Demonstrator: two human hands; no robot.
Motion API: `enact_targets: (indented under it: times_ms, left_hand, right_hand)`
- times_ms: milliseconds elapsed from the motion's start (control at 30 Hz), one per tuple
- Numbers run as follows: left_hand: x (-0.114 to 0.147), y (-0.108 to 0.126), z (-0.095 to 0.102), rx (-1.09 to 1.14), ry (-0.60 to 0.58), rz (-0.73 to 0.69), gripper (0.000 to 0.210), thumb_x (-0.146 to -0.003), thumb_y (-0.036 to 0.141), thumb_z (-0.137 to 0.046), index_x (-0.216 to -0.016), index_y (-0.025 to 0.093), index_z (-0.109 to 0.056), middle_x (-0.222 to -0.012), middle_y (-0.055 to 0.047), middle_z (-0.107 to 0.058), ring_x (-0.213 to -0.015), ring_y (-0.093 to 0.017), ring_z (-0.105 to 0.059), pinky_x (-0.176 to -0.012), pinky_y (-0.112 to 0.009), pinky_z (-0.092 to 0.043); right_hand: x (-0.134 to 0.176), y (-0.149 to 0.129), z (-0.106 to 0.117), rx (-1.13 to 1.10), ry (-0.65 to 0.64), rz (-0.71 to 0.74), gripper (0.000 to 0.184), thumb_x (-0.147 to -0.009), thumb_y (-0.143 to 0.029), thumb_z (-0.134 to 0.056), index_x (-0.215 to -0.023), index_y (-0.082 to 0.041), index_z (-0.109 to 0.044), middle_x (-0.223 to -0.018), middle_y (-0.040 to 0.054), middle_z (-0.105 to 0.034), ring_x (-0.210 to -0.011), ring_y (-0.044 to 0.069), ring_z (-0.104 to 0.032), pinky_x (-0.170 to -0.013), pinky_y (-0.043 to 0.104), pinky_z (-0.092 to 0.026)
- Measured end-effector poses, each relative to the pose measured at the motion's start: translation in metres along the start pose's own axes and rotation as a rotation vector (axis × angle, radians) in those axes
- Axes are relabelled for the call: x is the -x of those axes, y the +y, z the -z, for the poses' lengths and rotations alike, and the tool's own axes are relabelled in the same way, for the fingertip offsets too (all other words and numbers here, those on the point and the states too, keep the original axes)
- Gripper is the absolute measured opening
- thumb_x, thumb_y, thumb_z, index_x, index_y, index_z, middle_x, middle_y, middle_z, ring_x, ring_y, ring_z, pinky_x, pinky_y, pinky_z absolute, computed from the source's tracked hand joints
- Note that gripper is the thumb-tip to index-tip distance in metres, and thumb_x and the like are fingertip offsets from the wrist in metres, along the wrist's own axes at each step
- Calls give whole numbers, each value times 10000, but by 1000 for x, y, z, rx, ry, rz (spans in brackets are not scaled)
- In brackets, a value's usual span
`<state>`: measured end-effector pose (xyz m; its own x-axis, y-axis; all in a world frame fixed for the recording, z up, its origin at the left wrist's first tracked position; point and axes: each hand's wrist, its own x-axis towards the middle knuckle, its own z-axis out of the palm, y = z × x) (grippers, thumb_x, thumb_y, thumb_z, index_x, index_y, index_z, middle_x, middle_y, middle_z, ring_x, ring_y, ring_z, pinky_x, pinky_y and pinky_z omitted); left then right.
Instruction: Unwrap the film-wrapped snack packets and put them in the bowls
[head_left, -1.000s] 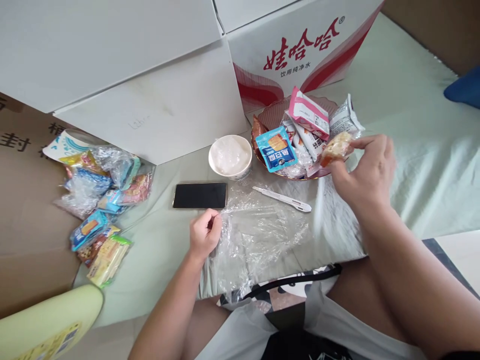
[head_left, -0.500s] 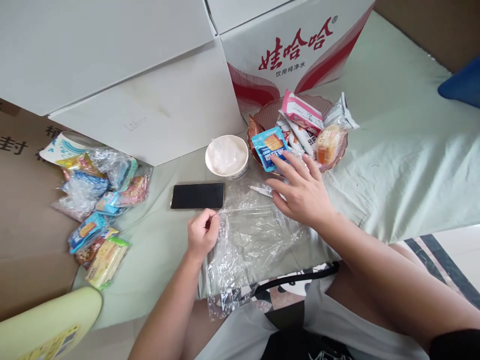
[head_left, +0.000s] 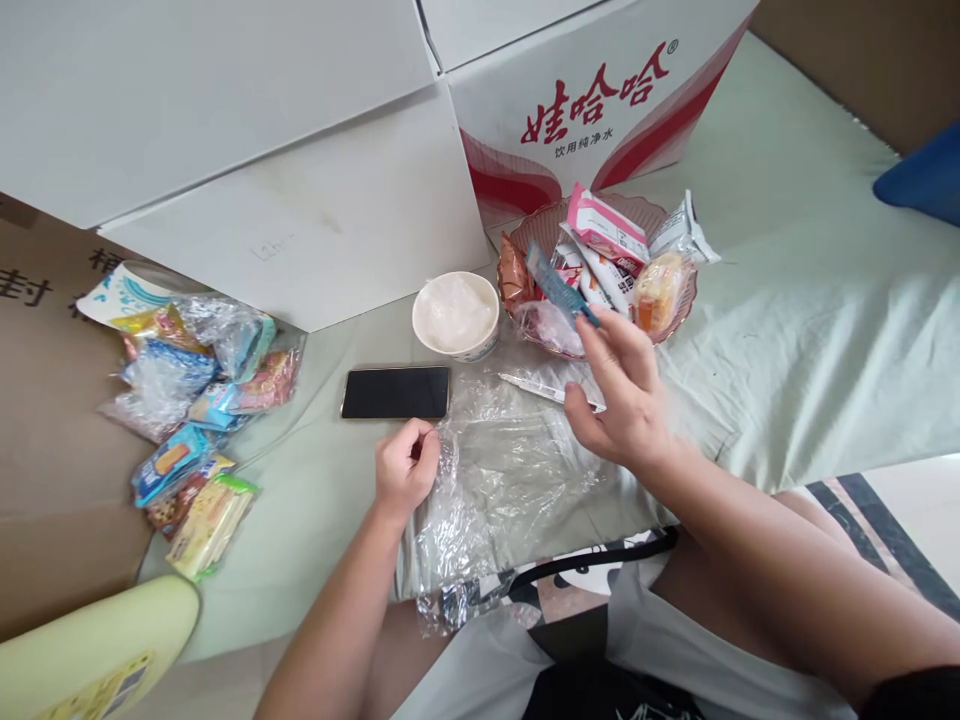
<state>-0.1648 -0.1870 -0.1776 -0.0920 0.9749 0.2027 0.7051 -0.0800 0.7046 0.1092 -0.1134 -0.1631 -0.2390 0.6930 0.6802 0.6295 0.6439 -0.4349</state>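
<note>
In the head view, the step in hand appears to be handling a flat blue foil snack packet [head_left: 559, 283] at the near side of a pinkish, scalloped clear bowl [head_left: 541, 222]. The packet lies tilted among other wrapped snacks in the bowl, its near end at the fingertips of the right hand [head_left: 626, 405]. That grip has its thumb spread apart from the fingers; whether the fingers pinch the packet or merely touch it cannot be told. The left hand [head_left: 405, 470] is loosely curled, thumb against fingers, with nothing visible in it, just beside a black rectangular phone [head_left: 395, 393]. The next move seems to call for a surer hold on the packet, clear of the slim white cutter [head_left: 536, 387] below the hand.

The white carton with red bands [head_left: 600, 100] reads 娃哈哈 in red with ®, and 饮用纯净水 beneath. Faint handwriting on its neighbouring panel is illegible. The brown cardboard [head_left: 60, 420] at left shows 封 and, partly covered, what looks like 桶. The blue packet's own lettering is too blurred to read.
</note>
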Motion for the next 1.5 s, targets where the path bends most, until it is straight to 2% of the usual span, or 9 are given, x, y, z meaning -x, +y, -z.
enact_targets:
  times_ms: [167,267,467,600,733,833,1167,1367,1500]
  left_hand:
    - [0,0,0,-5,1,-16,251,-873,251,-542,-629,200,-515,-472,69,-402,-421,-75,-367,-447,-209,-298]
    - [0,0,0,-1,6,-28,249,-874,241,-541,-630,199,-517,-474,70,-403,-420,-73,-370,-442,-205,-296]
    - [-1,0,-1,3,14,-64,245,-874,215,-547,-631,195,-523,-477,76,-406,-418,-67,-368,-439,-198,-295]
    - [0,1,0,5,17,-82,250,-880,199,-545,-632,193,-518,-478,79,-395,-418,-62,-359,-436,-193,-294]
    - [-1,2,0,15,25,-121,247,-880,170,-545,-635,191,-510,-477,85,-395,-412,-55,-361,-431,-179,-295]
    - [-2,3,0,18,31,-143,246,-876,156,-546,-636,190,-508,-476,88,-401,-408,-52,-368,-431,-171,-298]
    - [-2,2,0,-4,30,-166,240,-875,138,-552,-644,189,-512,-480,93,-399,-410,-47,-367,-436,-160,-305]
    - [-2,1,-1,-10,26,-180,240,-880,146,-546,-648,190,-510,-482,94,-401,-410,-46,-372,-437,-159,-308]
    - [-2,3,0,-16,22,-171,237,-874,155,-546,-642,191,-515,-479,90,-417,-406,-50,-388,-437,-163,-316]
  right_hand:
    - [3,-7,-6,-29,-33,71,865,-877,-132,-529,-1658,-279,-185,-1477,151,-528,-1342,335,-574,-1062,519,-555]
    - [3,-9,-7,-33,-56,70,837,-879,-144,-542,-1646,-275,-232,-1462,144,-564,-1316,326,-596,-1057,514,-539]
    - [2,-16,-8,85,-205,-3,560,-909,-214,-554,-1469,-202,-530,-1426,131,-640,-1253,305,-641,-1142,513,-397]
    - [0,-13,-7,125,-114,-33,421,-903,-217,-575,-1321,-183,-614,-1323,140,-698,-1146,295,-683,-1112,507,-396]
    - [-5,-4,0,98,0,-27,340,-882,-192,-570,-1218,-183,-626,-1202,143,-718,-1086,284,-687,-967,458,-488]
    - [-6,-3,4,104,4,-44,298,-879,-190,-567,-1170,-168,-624,-1155,151,-705,-1050,282,-677,-860,423,-495]
    - [-3,-6,1,245,-181,-124,236,-910,-252,-571,-1119,-161,-635,-1165,149,-702,-1039,301,-623,-903,446,-422]
    - [-2,-7,0,222,-177,-128,241,-905,-255,-590,-1132,-191,-634,-1186,141,-649,-1077,303,-592,-884,441,-423]
    - [-3,-8,2,158,-119,-81,227,-892,-211,-603,-1118,-202,-623,-1166,130,-641,-1035,284,-603,-852,429,-426]
